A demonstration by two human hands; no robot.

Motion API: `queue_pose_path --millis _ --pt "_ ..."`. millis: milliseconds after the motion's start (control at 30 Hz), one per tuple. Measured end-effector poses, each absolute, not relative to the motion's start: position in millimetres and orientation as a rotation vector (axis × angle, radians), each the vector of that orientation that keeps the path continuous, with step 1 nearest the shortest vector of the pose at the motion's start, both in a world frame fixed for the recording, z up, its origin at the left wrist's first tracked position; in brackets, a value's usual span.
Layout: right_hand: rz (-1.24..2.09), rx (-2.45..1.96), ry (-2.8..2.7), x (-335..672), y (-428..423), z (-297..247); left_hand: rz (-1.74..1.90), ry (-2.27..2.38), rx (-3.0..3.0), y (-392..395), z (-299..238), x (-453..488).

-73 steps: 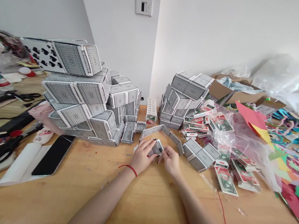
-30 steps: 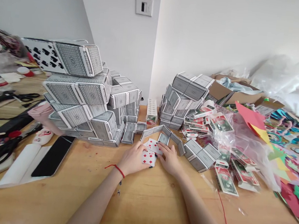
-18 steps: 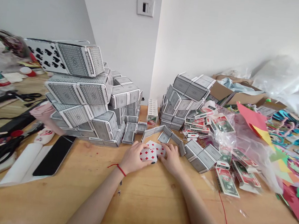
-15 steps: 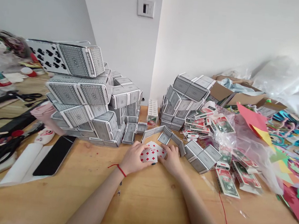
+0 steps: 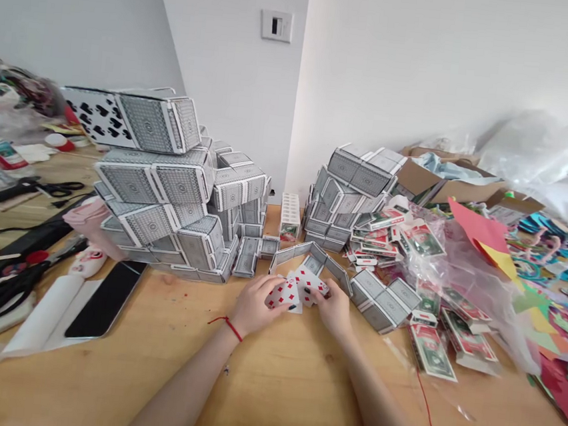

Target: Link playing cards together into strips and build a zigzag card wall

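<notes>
My left hand (image 5: 258, 302), with a red string round its wrist, grips a few playing cards (image 5: 283, 293) whose red diamonds face up. Between thumb and fingers, my right hand (image 5: 333, 309) pinches another diamond card (image 5: 313, 284), fanned out to the right and overlapping the first ones. Just beyond the cards, a low angled wall of joined cards (image 5: 315, 259) stands on the wooden table (image 5: 272, 386). Right of my right hand lies a block of grey-backed cards (image 5: 383, 299).
Tall stacks of folded-card blocks stand at left (image 5: 154, 177) and at back right (image 5: 349, 192). A phone (image 5: 107, 300), scissors (image 5: 8, 290) and a paper roll (image 5: 43, 317) lie left. Red card boxes (image 5: 434, 351), plastic and coloured paper crowd the right.
My right hand has moved slightly right and turned its card outward, so more of its face shows. My left hand stays nearly in place with its cards. The view tilts up slightly.
</notes>
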State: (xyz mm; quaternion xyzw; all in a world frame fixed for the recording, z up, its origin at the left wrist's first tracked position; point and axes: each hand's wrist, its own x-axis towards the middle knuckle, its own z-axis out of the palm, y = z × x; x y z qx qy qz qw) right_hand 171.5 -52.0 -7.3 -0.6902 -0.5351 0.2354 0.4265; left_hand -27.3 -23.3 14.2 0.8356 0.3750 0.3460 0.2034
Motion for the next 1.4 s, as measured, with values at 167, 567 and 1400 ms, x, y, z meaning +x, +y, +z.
queue_pose_path --millis 167,567,1400 --pt "0.637 -1.680 -1.363 170 -54 -2 1.018 1.079 2.317 -25 13 -25" --pt "1.192 -1.392 -1.283 156 -59 5 1.074 1.214 2.354 -34 11 -16" --pt "1.268 -1.294 -1.048 157 -55 7 1.051 1.197 1.597 -23 3 -13"
